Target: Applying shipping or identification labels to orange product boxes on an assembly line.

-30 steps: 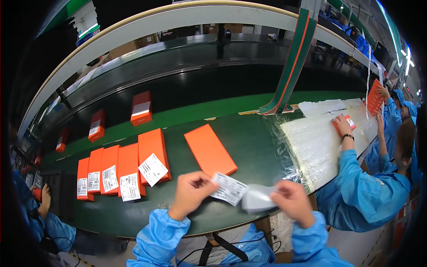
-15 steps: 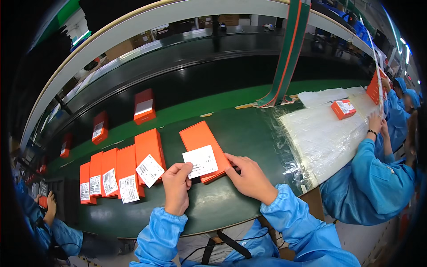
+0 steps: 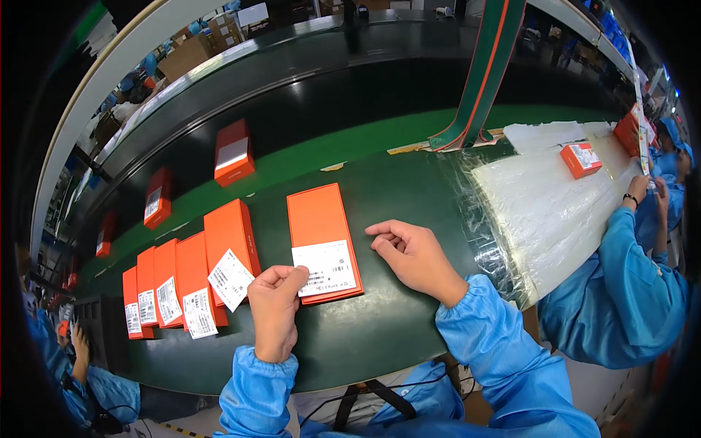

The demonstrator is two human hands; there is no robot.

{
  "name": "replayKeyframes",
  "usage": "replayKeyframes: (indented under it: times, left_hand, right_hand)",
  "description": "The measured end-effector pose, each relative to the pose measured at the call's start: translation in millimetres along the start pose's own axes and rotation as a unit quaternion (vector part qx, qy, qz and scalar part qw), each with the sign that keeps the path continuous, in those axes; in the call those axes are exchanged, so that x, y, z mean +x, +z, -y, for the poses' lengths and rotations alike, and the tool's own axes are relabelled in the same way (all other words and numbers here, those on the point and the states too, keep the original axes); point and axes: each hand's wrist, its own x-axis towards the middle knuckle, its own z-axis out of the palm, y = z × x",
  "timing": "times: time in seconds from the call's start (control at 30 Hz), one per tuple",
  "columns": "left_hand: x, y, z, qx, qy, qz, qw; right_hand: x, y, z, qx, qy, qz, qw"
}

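A white label [image 3: 327, 267] lies over the lower part of the top face of an orange box [image 3: 315, 212], with a strip of orange showing below it; its lower edge runs nearly parallel to the box's near edge, though whether any of it has stuck cannot be told. The left hand [image 3: 274, 312] pinches the label's left edge between thumb and forefinger; the right hand [image 3: 415, 257] hangs just beside the box, not touching it, fingers loosely curled, thumb a little apart from the forefinger, with nothing visible between them.

To lay the label well, the person would do best to square its edges to the box first; the free right hand could then steady the box's far side, and the label be smoothed from one edge across, so that no crease or bubble is trapped; the pinched edge is probably best released last, lest a tug skew it.

Left of the box stands a row of five labelled orange boxes [image 3: 232, 232] on the green table [image 3: 365, 347]; the nearest one's label [image 3: 231, 280] sits askew and juts past its box, a useful caution about alignment; beyond, more orange boxes [image 3: 233, 152] stand toward the dark belt [image 3: 350, 98].
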Motion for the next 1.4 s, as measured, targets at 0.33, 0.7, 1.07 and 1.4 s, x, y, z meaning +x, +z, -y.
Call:
replayKeyframes:
  times: [0.33, 0.7, 1.07, 1.4]
  left_hand:
    - [5.2, 3.0, 0.8, 0.033, 0.015, -0.016, 0.999]
    - [4.2, 4.5, 0.7, 0.03, 0.007, -0.016, 0.999]
    - [2.2, 9.7, -3.0, 0.053, 0.02, -0.007, 0.998]
    - [-0.7, 9.9, 5.1, 0.222, 0.16, -0.006, 0.962]
  right_hand:
    - [-0.5, -0.2, 1.6, -0.018, -0.03, -0.002, 0.999]
    - [-0.3, -0.3, -0.5, -0.016, -0.032, -0.004, 0.999]
    - [-0.4, -3.1, 3.1, -0.023, -0.017, -0.006, 1.0]
    - [1.9, -2.0, 0.4, -0.011, -0.005, -0.014, 1.0]
